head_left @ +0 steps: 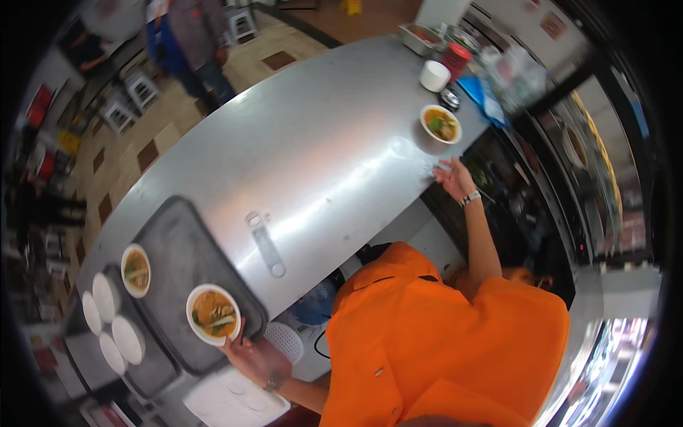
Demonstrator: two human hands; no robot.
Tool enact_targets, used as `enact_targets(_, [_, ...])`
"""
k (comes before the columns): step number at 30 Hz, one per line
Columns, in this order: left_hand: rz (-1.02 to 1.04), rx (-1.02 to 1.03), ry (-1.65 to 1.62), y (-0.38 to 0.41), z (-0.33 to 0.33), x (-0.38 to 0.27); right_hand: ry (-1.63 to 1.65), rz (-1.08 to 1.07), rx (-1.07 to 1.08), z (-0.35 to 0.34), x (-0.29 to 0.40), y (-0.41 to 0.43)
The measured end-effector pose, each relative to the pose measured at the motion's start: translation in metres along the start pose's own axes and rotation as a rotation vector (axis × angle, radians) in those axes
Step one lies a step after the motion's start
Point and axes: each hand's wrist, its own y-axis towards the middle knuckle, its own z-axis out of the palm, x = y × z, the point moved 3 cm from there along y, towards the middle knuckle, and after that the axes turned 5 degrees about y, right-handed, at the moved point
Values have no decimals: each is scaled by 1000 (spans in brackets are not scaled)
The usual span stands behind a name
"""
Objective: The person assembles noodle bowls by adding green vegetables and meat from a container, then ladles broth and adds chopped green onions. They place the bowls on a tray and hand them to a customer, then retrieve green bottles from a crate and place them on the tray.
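My left hand (257,352) is at the lower left, its fingers against the near rim of a white bowl of orange soup (213,314) with greens. That bowl is over a dark grey tray (176,235); whether its base rests on the tray I cannot tell. A second soup bowl (136,270) stands at the tray's far left edge. My right hand (456,180) is over the counter's near edge at the right, fingers apart and holding nothing. Just beyond it, a third white bowl of soup (441,125) stands on the steel counter (320,144).
Several white bowls (128,339) sit on another dark tray (155,368) at the left. A white container (435,76), a red jar (456,56), a metal pan (421,38) and plastic bags (512,69) crowd the right end. A person (192,48) stands beyond the counter.
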Motion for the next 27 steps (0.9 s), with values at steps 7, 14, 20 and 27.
enact_targets(7, [67, -47, -56, 27, 3, 4, 73, -163, 61, -1, 32, 58])
enact_targets(14, [24, -8, -33, 25, -10, 4, -5, -212, 34, 9, 36, 68])
enact_targets(20, [87, -14, -44, 36, -8, 20, 7, -153, 31, -4, 48, 84])
enact_targets(27, [75, 118, -94, 44, -65, 26, 14, -186, 84, 13, 37, 99])
